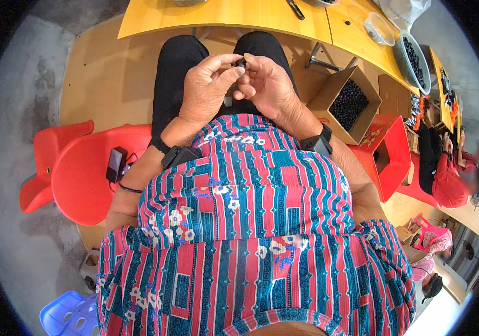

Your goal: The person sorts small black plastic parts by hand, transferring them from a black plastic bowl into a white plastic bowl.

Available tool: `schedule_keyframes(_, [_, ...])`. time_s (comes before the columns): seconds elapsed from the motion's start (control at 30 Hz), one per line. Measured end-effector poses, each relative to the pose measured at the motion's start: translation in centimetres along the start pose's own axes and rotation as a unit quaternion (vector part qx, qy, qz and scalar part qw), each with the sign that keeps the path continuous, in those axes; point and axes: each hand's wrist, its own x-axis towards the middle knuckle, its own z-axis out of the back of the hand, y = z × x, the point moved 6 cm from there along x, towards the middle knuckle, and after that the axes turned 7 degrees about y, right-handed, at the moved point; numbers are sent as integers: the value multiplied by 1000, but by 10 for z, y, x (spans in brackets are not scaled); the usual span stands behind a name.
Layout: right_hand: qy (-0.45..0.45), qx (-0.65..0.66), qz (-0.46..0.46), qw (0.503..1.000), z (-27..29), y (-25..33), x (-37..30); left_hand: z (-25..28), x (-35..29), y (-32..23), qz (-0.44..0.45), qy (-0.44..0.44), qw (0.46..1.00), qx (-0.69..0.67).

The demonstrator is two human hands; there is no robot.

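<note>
Above my lap, my two hands meet at a small black part (241, 63), too small to make out its kind. My left hand (208, 84) pinches it between thumb and forefinger. From the other side my right hand (266, 84) grips the same part with thumb and fingertips, its other fingers curled. Right of my knees stands a cardboard box (329, 89) with many small black pieces (350, 105) inside.
Ahead runs a yellow table (228, 14) with a black-handled tool (295, 9), a clear plastic tub (380, 29) and a basin (426, 78) of black pieces. A red stool (382, 157) supports the box. A red chair (82, 173) is at left. People (451, 182) sit far right.
</note>
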Motion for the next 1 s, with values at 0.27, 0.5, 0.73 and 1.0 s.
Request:
schedule_keyframes(0.27, [-16,4,-16,1000,2,0,0,-1,1,-1,-23,0,999,32])
schedule_keyframes(0.5, [-47,23,-25,998,0,0,-3,-1,1,-2,-21,-2,1000,16])
schedule_keyframes(0.73, [-58,-88,-1,994,3,8,-2,2,0,-3,-64,-29,995,68])
schedule_keyframes(1.0, [-54,-219,109,968,1,29,-2,0,1,-6,-29,-12,999,26])
